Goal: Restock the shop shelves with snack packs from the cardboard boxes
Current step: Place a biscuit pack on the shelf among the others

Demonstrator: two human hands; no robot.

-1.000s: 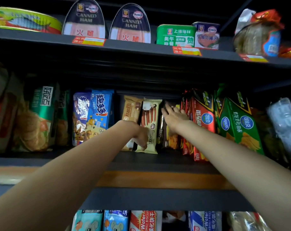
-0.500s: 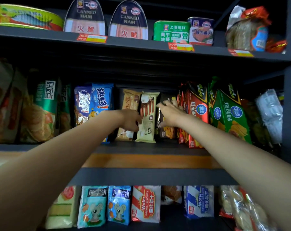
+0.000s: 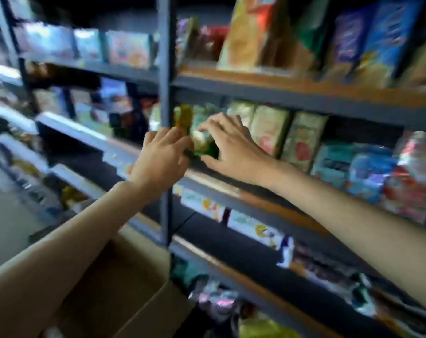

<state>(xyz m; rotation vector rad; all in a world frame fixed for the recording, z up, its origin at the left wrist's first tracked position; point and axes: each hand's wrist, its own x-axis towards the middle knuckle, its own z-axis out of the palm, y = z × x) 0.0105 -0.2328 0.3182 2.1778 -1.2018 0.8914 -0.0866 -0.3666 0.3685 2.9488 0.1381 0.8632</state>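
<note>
Green pack (image 3: 203, 142) sits at the left end of the middle shelf (image 3: 231, 189), right beside the grey upright post (image 3: 166, 93), between both my hands. Frame is badly motion-blurred, so print on the pack is unreadable. My left hand (image 3: 161, 159) has fingers curled against the pack's left lower edge; looks like a grip, but blur hides the fingertips. My right hand (image 3: 227, 145) is spread over the pack's top and right side, fingers bent onto it, thumb low near the shelf edge. Pack stands roughly upright, tilted a little.

To its right on the same shelf: a row of pale upright packs (image 3: 270, 132), then blue bags (image 3: 353, 167) and red-and-white bags (image 3: 412, 181), close together. Upper shelf (image 3: 292, 81) holds taller yellow and blue packs, orange strip along its front. Lower shelf (image 3: 255, 272) carries white price tags (image 3: 253, 228) on its edge and more bags beneath. Left of the post, more shelving bays run away, dim and smeared. Open cardboard box (image 3: 124, 284) below my left forearm, contents not visible. Pale floor at far left.
</note>
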